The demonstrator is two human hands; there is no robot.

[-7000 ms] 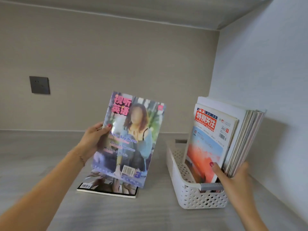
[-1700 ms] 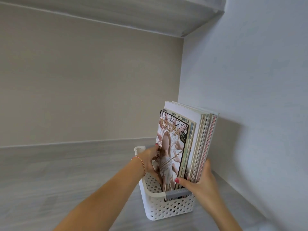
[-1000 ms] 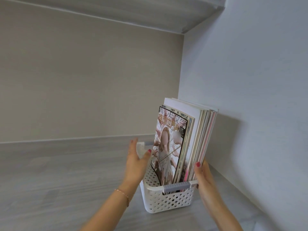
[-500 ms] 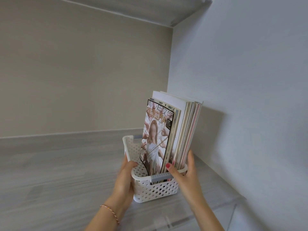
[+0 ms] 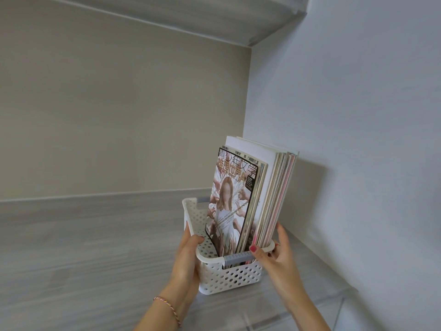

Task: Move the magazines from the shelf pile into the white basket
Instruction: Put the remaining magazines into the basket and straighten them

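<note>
Shelf surface [image 5: 83,247]: grey wood-grain laminate, lying level across the lower frame. Back panel [image 5: 119,115], rising directly behind the shelf surface: beige, plain, with a pale seam where the two meet. Side wall [image 5: 358,115], to the right of the shelf surface: white, matt (a soft shadow falls on it low down). Upper board [image 5: 191,17], above the shelf surface: grey. Lighting even.

Basket [image 5: 229,275] set on shelf [image 5: 95,247], near right wall [image 5: 358,139]. Magazines [image 5: 250,199] stood upright in basket, toward its right side. Left hand [image 5: 186,259] at basket's left, right hand [image 5: 276,256] at its right.
</note>
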